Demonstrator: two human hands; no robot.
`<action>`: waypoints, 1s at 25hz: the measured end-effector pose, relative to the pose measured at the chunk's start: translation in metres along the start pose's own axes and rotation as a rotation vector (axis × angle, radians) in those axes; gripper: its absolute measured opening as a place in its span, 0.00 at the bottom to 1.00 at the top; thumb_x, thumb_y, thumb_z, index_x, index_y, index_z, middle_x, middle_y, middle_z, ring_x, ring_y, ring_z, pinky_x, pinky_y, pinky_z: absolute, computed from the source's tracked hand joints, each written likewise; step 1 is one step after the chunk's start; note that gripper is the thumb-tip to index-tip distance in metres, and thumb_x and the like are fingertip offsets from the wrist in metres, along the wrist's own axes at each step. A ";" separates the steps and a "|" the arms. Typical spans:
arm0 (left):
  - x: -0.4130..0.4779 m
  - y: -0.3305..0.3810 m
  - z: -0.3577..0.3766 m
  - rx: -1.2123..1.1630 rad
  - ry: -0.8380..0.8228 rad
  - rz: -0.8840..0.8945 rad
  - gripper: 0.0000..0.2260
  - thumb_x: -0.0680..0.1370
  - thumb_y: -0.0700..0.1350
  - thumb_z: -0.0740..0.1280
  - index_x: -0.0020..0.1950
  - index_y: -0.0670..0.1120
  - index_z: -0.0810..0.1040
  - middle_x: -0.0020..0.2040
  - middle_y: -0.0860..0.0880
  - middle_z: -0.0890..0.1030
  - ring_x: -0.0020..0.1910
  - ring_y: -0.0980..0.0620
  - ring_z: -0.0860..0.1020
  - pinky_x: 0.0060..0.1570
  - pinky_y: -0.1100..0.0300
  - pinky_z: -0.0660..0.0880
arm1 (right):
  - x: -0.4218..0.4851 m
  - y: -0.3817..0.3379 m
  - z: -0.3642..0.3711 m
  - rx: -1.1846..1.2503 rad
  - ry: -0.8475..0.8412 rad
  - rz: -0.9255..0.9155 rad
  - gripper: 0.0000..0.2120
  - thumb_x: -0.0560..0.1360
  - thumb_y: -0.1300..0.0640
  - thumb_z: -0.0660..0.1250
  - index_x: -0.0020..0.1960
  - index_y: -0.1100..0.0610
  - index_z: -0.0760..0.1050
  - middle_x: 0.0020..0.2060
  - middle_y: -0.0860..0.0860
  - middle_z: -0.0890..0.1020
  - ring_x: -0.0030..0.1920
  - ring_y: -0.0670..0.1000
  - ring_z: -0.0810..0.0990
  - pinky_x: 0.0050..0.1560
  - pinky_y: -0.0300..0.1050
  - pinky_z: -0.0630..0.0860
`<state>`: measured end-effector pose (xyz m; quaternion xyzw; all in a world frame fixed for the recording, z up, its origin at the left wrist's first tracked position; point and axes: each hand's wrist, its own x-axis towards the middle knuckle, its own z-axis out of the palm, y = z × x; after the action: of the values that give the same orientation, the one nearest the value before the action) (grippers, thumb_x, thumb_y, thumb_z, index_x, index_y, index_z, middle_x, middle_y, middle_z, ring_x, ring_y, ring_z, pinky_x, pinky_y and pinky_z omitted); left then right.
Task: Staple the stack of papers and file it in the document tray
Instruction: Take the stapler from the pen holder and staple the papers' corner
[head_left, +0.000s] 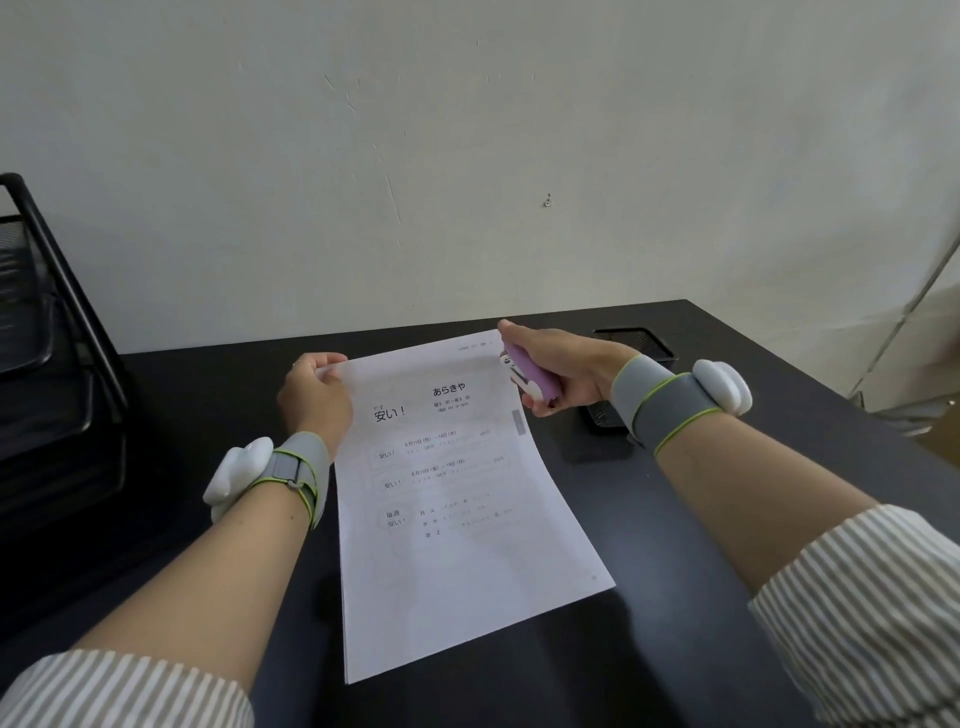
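Observation:
A stack of white papers (457, 519) with printed Japanese text lies lengthwise over the black desk, its far end lifted. My left hand (314, 397) pinches the far left corner of the stack. My right hand (561, 371) grips a purple stapler (530, 376) whose jaws sit at the far right corner of the papers. The black mesh document tray (47, 332), with stacked tiers, stands at the left edge of the view.
The black desk (675, 545) ends at a white wall. A small black mesh tray (636, 343) sits behind my right wrist, and another dark flat object (600, 418) lies under it. Both wrists wear grey bands with white sensors.

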<state>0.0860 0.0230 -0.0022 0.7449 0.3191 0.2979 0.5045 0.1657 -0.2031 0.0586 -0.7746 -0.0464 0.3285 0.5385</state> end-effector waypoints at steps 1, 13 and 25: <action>0.001 -0.001 0.000 0.004 0.001 -0.005 0.08 0.79 0.40 0.58 0.48 0.51 0.75 0.57 0.44 0.78 0.48 0.48 0.74 0.46 0.55 0.73 | 0.000 0.000 0.001 -0.015 0.003 0.000 0.18 0.77 0.40 0.59 0.47 0.56 0.68 0.37 0.52 0.69 0.31 0.51 0.70 0.26 0.37 0.73; 0.005 -0.006 -0.003 0.008 -0.005 -0.027 0.09 0.79 0.39 0.58 0.51 0.49 0.75 0.58 0.44 0.77 0.50 0.48 0.73 0.46 0.55 0.72 | 0.013 0.003 0.001 0.194 0.259 -0.274 0.31 0.58 0.57 0.83 0.58 0.63 0.77 0.53 0.53 0.80 0.52 0.48 0.78 0.39 0.32 0.75; 0.012 -0.007 0.003 -0.018 -0.022 -0.030 0.09 0.79 0.38 0.58 0.50 0.50 0.75 0.60 0.44 0.77 0.57 0.45 0.76 0.52 0.53 0.75 | 0.027 -0.019 0.005 0.710 0.252 -0.265 0.21 0.74 0.62 0.69 0.65 0.64 0.72 0.53 0.55 0.84 0.54 0.49 0.78 0.41 0.37 0.74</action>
<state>0.0941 0.0323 -0.0080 0.7387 0.3223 0.2850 0.5189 0.1894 -0.1800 0.0614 -0.5616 0.0368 0.1543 0.8121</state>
